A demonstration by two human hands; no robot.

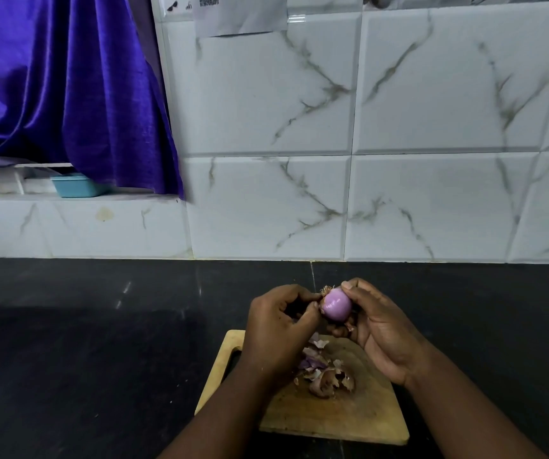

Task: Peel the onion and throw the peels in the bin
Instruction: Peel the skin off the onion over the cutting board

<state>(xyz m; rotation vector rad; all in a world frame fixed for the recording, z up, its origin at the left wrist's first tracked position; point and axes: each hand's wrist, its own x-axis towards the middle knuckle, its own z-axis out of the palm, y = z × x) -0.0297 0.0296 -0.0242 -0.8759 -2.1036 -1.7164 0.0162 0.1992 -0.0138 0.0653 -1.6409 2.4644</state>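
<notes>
Head camera looks down on a small, round, glossy purple onion point(336, 305) held up in the air between both hands, above the far edge of a pale wooden chopping board point(339, 415) that lies on the dark stone bench point(84, 342). The right hand point(375, 329) cradles the bulb from the right, thumb pressed on its top and fingers curled beneath. The left hand point(274, 329) pinches at the bulb's left side, near the tufted brown root end point(326, 289), seemingly gripping a last shred of skin.

Most of the bulb shows smooth, wet-looking flesh, so I judge it nearly bare. It should be light, firm and rather slippery now that the dry skin is off; a cupped hold around its middle suits it better than fingertip pressure. The heap of papery brown-and-purple peels point(324, 372) on the board is thin, brittle and curled. It will weigh almost nothing, crumble and scatter easily, so gathering it in a closed fist or sweeping it off the board seems wise.

No bin is in view. Behind the bench rises a white marble-veined tiled wall point(398, 111), with a purple satin cloth point(67, 87) hanging at far left.
</notes>
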